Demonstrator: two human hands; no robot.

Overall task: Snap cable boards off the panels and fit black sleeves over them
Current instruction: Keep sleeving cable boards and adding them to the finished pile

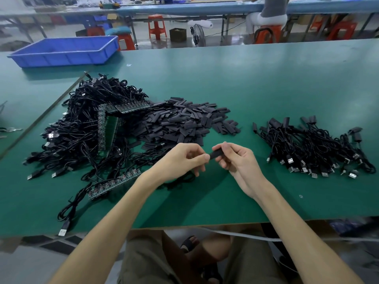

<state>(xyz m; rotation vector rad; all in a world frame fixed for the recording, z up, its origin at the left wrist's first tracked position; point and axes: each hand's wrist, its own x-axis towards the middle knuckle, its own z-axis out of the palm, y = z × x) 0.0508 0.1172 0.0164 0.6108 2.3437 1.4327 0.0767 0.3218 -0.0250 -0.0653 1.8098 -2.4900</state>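
Pinching one black sleeve (pixel 216 154) between left hand (pixel 181 161) and right hand (pixel 235 160).

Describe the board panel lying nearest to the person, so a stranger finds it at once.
Start at the big cable heap on the left of the green table. Below it, toward the person, lies one green panel. Unlike the panels propped in the heap, it lies flat on the table.

Both hands mid-desk: right hand (pixel 235 160) pinches black sleeve (pixel 216 155), left hand (pixel 182 160) fingertips at its end. Sleeve pile (pixel 184 124) beyond.
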